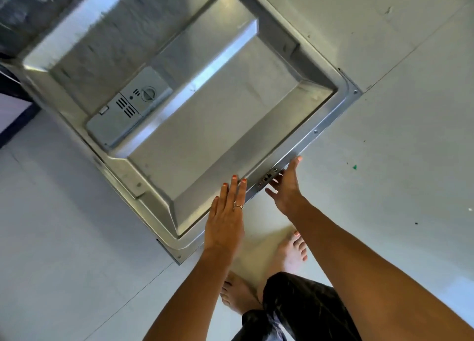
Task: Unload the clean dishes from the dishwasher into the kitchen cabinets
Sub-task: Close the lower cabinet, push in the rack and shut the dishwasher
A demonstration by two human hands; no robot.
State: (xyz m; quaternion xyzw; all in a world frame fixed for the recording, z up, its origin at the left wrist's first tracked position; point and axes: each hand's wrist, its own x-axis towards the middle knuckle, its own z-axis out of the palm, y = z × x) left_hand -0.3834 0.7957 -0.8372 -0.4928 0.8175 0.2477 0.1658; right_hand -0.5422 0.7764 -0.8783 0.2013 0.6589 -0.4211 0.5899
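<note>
Pale tile floor [384,161], open dishwasher door [205,114], both hands [225,220] at its front edge

Colours only, as you look down: dishwasher door [195,114] inner panel is brushed silver-grey steel, with brighter highlight bands along its ridges. Detergent dispenser [128,107] is a matte mid-grey, with dark slot vents and a paler grey round cap. Floor [384,161] is pale grey-white tile with thin dark grout lines, a few dark specks and one small green fleck [355,167]. Your left hand [225,217] shows orange-coral nail polish and a thin silver-looking ring [238,206]. Toenails on your foot [289,253] match that coral. Trousers [295,310] are black with faint pale streaks, possibly sheen; view is blurred there. Top-left corner is dark blue-grey, unclear.
</note>
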